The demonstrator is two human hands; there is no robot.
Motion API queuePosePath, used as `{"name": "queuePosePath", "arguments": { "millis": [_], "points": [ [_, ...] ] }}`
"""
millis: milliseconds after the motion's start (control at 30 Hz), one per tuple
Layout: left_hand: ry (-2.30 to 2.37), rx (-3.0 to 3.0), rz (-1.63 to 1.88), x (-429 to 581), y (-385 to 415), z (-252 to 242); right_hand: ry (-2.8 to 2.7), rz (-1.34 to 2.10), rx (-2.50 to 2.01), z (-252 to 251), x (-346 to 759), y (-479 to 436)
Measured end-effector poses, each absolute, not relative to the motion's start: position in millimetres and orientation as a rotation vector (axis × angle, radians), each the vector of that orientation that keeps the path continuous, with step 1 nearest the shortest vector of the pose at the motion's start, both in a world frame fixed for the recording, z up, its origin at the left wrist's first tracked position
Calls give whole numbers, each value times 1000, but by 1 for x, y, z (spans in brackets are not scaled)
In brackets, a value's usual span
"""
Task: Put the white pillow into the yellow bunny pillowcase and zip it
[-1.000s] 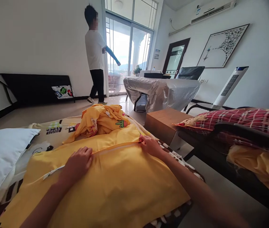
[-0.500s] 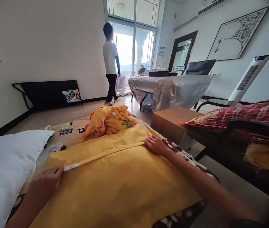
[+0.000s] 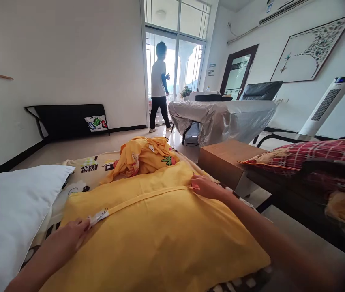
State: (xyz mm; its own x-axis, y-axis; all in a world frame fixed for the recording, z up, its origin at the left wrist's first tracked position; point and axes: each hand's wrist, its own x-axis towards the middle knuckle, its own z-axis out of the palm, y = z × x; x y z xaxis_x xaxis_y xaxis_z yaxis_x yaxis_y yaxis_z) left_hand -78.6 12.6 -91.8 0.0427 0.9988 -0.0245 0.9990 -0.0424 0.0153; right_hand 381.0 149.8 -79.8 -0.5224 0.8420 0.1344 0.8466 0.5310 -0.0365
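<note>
A pillow in a yellow case (image 3: 157, 235) lies on the bed in front of me, its closing seam (image 3: 148, 197) running across the top. My left hand (image 3: 70, 235) pinches the seam's left end beside a white label (image 3: 98, 217), fingers closed. My right hand (image 3: 207, 187) presses on the seam's right end with fingers closed on the fabric. A crumpled yellow printed cloth (image 3: 140, 156) lies just beyond the pillow.
A white pillow (image 3: 11, 215) lies at my left. A wooden box (image 3: 223, 160) and a dark chair with a red checked cushion (image 3: 309, 152) stand on my right. Farther off are a covered table (image 3: 223, 117), a tower fan (image 3: 327, 105), and a person (image 3: 159, 87) by the glass door.
My left hand slid left along the seam from the pillow's middle to its left end. The right hand stayed at the right end. The person walked right, toward the glass door.
</note>
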Motion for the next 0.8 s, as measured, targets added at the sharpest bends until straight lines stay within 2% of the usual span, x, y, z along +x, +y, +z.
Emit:
{"name": "queuePosePath", "arguments": {
  "millis": [67, 200, 267, 367, 467, 600, 700, 800],
  "points": [
    [2123, 2260, 12, -56, 23, -64, -2477, 35, -1373, -53, 354, 145],
    [2166, 2324, 556, 10, 72, -40, -2359, 22, -1097, -33, 266, 139],
    [2191, 2305, 595, 31, 94, -54, -2447, 41, -1018, -46, 233, 144],
    [2172, 2264, 476, 20, 101, -97, -2597, 215, -1174, -83, 236, 164],
    [2214, 2261, 389, -36, 78, -148, -2524, 308, -1516, -124, 290, 188],
    [2457, 2064, 351, -116, 37, -199, -2306, 156, -1825, -163, 357, 204],
    [2433, 2070, 249, -147, 18, -206, -2263, 111, -1878, -168, 372, 209],
    [2477, 2084, 272, -151, 17, -179, -2274, 141, -1941, -150, 369, 213]
  ]
}}
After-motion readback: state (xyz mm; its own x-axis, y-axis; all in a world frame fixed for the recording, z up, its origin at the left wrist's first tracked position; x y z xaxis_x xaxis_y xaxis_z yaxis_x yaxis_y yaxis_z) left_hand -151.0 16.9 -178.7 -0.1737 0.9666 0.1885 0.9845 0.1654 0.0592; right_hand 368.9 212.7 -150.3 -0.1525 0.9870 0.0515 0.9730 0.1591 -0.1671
